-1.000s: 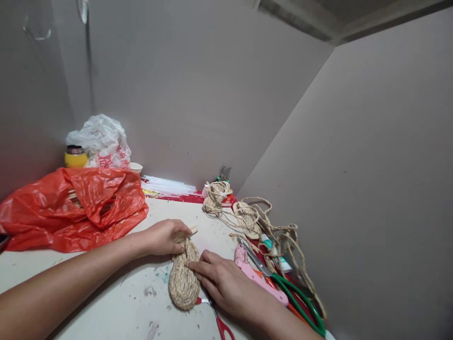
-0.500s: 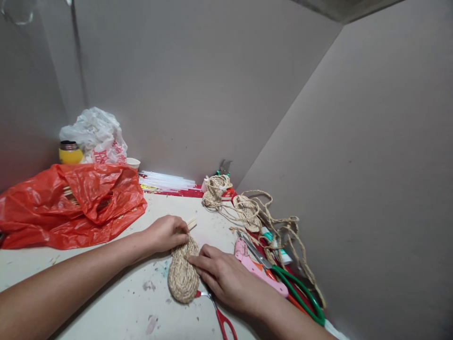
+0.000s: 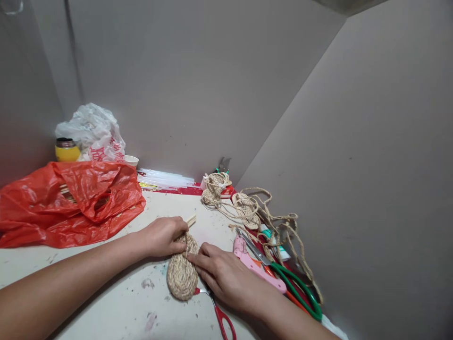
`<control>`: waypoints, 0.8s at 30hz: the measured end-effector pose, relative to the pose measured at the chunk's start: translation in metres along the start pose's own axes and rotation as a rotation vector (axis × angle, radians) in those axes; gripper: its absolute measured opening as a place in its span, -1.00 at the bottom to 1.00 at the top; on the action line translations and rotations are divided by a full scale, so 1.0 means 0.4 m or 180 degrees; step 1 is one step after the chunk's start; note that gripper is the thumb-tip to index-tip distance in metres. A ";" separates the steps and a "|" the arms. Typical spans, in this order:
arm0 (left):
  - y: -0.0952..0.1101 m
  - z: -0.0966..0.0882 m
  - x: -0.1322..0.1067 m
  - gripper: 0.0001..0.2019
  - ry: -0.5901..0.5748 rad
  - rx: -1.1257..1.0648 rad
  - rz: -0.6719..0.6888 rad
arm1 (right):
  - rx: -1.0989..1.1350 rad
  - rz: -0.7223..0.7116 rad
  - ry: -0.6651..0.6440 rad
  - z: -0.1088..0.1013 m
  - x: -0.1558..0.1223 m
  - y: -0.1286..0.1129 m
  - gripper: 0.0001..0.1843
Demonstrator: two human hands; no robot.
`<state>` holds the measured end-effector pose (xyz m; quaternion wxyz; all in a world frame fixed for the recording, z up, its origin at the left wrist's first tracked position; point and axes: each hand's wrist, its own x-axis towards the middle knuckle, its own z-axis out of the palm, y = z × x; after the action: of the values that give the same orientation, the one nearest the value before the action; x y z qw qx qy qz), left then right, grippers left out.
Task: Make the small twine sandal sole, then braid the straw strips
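Observation:
A flat oval piece of coiled jute rope (image 3: 180,278), shaped like a small sole, lies on the stained white table (image 3: 116,302). My left hand (image 3: 163,236) is closed over its far end and grips thin wooden sticks (image 3: 191,220) that poke out past the fingers. My right hand (image 3: 221,276) lies beside the piece on the right, its fingertips pressed on the upper edge of the coil and partly covering red-handled scissors (image 3: 221,318).
A red plastic bag (image 3: 71,203) and a white bag (image 3: 92,134) with a yellow jar (image 3: 66,150) fill the left. Loose jute rope (image 3: 262,212), glue sticks (image 3: 166,178), a pink tool (image 3: 256,269) and green-handled shears (image 3: 297,290) lie along the grey right wall.
Both hands and the coiled piece stay put. My right fingertips have crept slightly up the coil's edge; the camera has tilted a little.

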<state>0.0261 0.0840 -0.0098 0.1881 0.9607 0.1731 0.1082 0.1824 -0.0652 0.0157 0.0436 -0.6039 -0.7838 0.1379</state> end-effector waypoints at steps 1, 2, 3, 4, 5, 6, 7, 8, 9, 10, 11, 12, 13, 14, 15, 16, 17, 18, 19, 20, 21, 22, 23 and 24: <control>0.000 -0.001 -0.001 -0.85 -0.0026 0.0026 0.0025 | -0.0005 0.0002 -0.0002 0.000 0.000 0.000 -0.66; 0.000 -0.002 -0.001 -0.85 -0.0043 0.0044 0.0050 | -0.0012 0.0011 0.0000 0.001 0.000 0.000 -0.66; 0.000 -0.001 -0.002 -0.85 -0.0051 0.0058 0.0069 | -0.0024 0.0021 0.0004 0.001 0.000 -0.001 -0.66; 0.000 0.000 -0.002 -0.86 -0.0053 0.0070 0.0077 | -0.0035 0.0033 0.0001 0.001 0.000 -0.001 -0.67; 0.001 0.001 -0.002 -0.87 -0.0052 0.0085 0.0075 | -0.0047 0.0046 -0.0005 0.000 0.000 -0.002 -0.67; 0.001 0.002 -0.002 -0.86 -0.0051 0.0102 0.0076 | -0.0060 0.0056 -0.0012 -0.001 0.000 -0.004 -0.68; 0.002 0.004 -0.002 -0.85 -0.0049 0.0122 0.0078 | -0.0073 0.0063 -0.0017 -0.002 0.001 -0.005 -0.69; 0.003 0.005 -0.002 -0.85 -0.0037 0.0142 0.0079 | -0.0085 0.0061 -0.0027 -0.004 0.001 -0.007 -0.69; 0.004 0.006 -0.002 -0.84 -0.0018 0.0164 0.0076 | -0.0096 0.0058 -0.0037 -0.005 0.001 -0.008 -0.70; 0.006 0.007 -0.003 -0.84 0.0001 0.0182 0.0074 | -0.0111 0.0060 -0.0043 -0.005 0.002 -0.009 -0.71; 0.008 0.008 -0.003 -0.84 0.0018 0.0196 0.0070 | -0.0128 0.0060 -0.0050 -0.006 0.002 -0.010 -0.72; 0.009 0.008 -0.003 -0.83 0.0030 0.0208 0.0066 | -0.0151 0.0063 -0.0053 -0.006 0.002 -0.011 -0.72; 0.011 0.008 -0.003 -0.83 0.0036 0.0222 0.0059 | -0.0180 0.0063 -0.0053 -0.005 0.002 -0.012 -0.73; 0.013 0.008 -0.002 -0.82 0.0035 0.0234 0.0056 | -0.0212 0.0060 -0.0048 -0.005 0.001 -0.012 -0.73; 0.014 0.008 -0.002 -0.82 0.0029 0.0241 0.0053 | -0.0244 0.0053 -0.0042 -0.004 0.001 -0.012 -0.73; 0.016 0.008 -0.001 -0.81 0.0027 0.0242 0.0042 | -0.0272 0.0040 -0.0044 -0.004 0.000 -0.012 -0.73; 0.017 0.007 0.000 -0.80 0.0024 0.0239 0.0022 | -0.0294 0.0028 -0.0049 -0.003 0.000 -0.012 -0.73; 0.018 0.007 0.002 -0.79 0.0023 0.0234 -0.0006 | -0.0310 0.0022 -0.0056 -0.003 0.000 -0.012 -0.73; 0.018 0.007 0.003 -0.78 0.0018 0.0230 -0.0031 | -0.0321 0.0019 -0.0062 -0.003 0.000 -0.011 -0.73; 0.019 0.007 0.004 -0.78 0.0014 0.0232 -0.0051 | -0.0336 0.0017 -0.0068 -0.002 0.000 -0.010 -0.73; 0.019 0.008 0.004 -0.78 0.0013 0.0239 -0.0062 | -0.0354 0.0004 -0.0077 -0.001 0.001 -0.009 -0.74; 0.019 0.008 0.005 -0.78 0.0015 0.0244 -0.0064 | -0.0380 -0.0011 -0.0083 0.000 0.002 -0.009 -0.74; 0.020 0.009 0.006 -0.78 0.0024 0.0247 -0.0059 | -0.0416 -0.0029 -0.0087 0.001 0.004 -0.008 -0.75; 0.020 0.009 0.006 -0.79 0.0039 0.0245 -0.0055 | -0.0458 -0.0050 -0.0098 0.002 0.005 -0.007 -0.75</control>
<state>0.0317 0.0768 -0.0096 0.1509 0.9650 0.1865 0.1058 0.1789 -0.0640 0.0157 -0.0108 -0.5971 -0.7970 0.0902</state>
